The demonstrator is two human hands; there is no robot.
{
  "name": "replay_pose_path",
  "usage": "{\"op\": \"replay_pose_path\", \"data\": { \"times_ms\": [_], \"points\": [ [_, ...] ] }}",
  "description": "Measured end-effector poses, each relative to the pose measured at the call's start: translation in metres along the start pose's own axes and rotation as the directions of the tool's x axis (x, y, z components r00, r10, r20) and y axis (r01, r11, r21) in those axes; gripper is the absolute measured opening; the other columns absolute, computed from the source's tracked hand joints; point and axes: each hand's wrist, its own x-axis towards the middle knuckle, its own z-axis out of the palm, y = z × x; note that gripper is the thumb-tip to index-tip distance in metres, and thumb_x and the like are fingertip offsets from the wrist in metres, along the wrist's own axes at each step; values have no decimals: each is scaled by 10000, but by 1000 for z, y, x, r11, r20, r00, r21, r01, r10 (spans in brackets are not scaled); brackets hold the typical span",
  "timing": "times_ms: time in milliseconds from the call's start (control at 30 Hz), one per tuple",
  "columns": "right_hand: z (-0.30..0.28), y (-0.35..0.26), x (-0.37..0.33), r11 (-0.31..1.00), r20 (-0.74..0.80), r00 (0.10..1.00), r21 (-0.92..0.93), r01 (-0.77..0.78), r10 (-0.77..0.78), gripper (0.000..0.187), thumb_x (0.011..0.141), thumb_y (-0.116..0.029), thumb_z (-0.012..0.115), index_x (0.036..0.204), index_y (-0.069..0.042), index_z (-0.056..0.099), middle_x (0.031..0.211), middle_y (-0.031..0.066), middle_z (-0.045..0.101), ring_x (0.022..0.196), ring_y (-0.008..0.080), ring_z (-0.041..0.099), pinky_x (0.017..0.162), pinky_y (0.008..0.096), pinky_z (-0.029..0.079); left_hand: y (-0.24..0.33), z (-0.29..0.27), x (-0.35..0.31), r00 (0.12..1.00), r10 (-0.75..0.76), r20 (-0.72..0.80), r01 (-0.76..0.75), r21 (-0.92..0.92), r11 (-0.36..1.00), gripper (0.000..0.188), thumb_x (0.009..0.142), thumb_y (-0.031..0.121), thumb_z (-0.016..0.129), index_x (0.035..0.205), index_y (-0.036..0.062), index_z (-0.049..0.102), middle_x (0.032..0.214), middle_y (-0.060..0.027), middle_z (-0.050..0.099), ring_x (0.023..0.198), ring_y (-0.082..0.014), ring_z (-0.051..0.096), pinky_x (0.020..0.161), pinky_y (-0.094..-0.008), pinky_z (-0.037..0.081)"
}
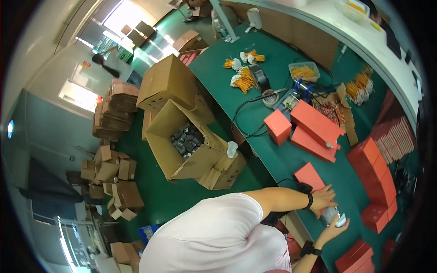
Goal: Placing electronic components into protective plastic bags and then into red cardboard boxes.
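Observation:
Over the green bench, my left hand (324, 200) reaches palm-down beside a small red box (309, 176), fingers spread and partly against a crumpled clear plastic bag (330, 214). A dark band circles that wrist. Facing it, my right hand (331, 232) has thumb and fingers closed around the white end of the same bag; this wrist also wears a black band. What the bag contains is too small to make out. Farther up the bench lie long red boxes (317, 123) and a red cube-shaped box (277, 126).
Red boxes (372, 164) line the bench's right side, with more (356, 258) at lower right. Tape (259, 78), cables, a blue tool (291, 98) and orange-white wire bundles (243, 79) lie farther off. Left of the bench stands an open carton (159, 145) of grey parts.

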Motion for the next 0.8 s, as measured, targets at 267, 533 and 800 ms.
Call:
{"op": "replay_pose_path", "data": {
  "times_ms": [267,533,800],
  "points": [
    [-5,12,23,752,67,812,340,-565,580,511,933,-333,680,1281,26,574,1106,130,658,803,218,657,695,279,568,-20,10,15,998,-49,34,46,63,997,946,431,521,908,1269,202,606,1111,-127,555,1174,-332,475,1181,-642,119],
    [4,1,2,905,-86,927,268,-331,364,411,958,-266,679,1204,46,576,1066,149,650,833,250,657,732,333,568,-22,5,13,999,-44,29,40,103,994,976,437,518,912,1284,181,562,1121,-132,549,1184,-335,474,1178,-645,117],
    [-70,6,-14,785,-379,690,353,-509,617,458,996,-284,621,1207,121,577,1108,164,654,913,260,655,749,373,584,10,12,16,997,27,76,-37,134,990,1016,425,472,926,1318,169,548,1135,-162,581,1200,-363,487,1153,-687,144]
  ]
}}
